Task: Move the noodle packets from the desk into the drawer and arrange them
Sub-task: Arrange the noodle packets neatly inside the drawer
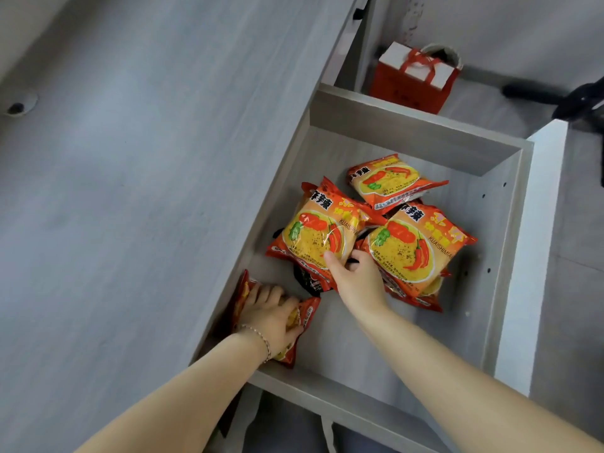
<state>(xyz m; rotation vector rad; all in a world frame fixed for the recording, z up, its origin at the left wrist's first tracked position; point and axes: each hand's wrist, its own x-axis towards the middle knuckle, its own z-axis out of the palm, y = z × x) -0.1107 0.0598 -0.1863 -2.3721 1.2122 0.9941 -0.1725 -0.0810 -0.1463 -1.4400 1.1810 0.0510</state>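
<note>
Orange noodle packets (322, 233), both hands (354, 277) gripping

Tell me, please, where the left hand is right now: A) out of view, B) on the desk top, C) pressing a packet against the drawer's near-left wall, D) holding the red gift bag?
C: the left hand lies on a packet by the drawer wall.

Left hand (274, 317) covers most of 1 noodle packet (302, 317); desk (130, 191) edge hides its left side. Dark packet (305, 282) under pile (376, 237), possibly another flavour. Chair base (562, 99) cropped right.
</note>
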